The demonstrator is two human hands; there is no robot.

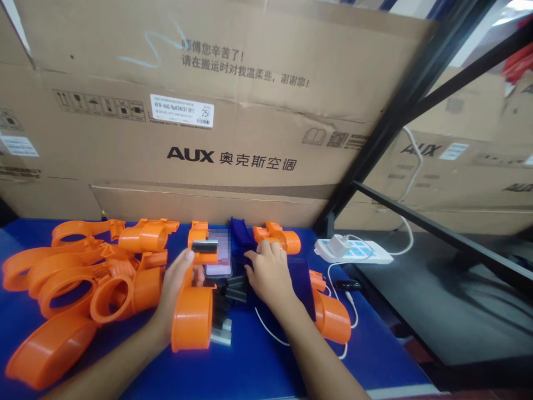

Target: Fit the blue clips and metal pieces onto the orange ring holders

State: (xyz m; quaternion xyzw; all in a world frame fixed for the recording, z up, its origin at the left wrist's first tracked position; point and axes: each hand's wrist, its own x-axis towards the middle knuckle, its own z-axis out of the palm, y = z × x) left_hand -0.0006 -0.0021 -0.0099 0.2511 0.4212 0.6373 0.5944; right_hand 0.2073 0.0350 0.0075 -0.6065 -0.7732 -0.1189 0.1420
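head view puts the left hand (170,291) closed around the narrow stem of an orange plastic fitting (192,319), thumb up near the black strip (205,246) that shows across its far end. the fitting is near the middle of the blue table (245,369), its round collar toward me. the right hand (268,272) is bent with its fingers curled down beside the loose black strips (237,289); its fingertips are partly hidden, so i cannot tell whether they pinch anything. to do this handling well, i'd steady the fitting by its stem, thumb clear of the strip, and lift one loose piece at a time by its edges. i'd also mind the smartphone (219,255) just beside the fitting's far end, and the white cable (272,335) under the right forearm, which could snag.
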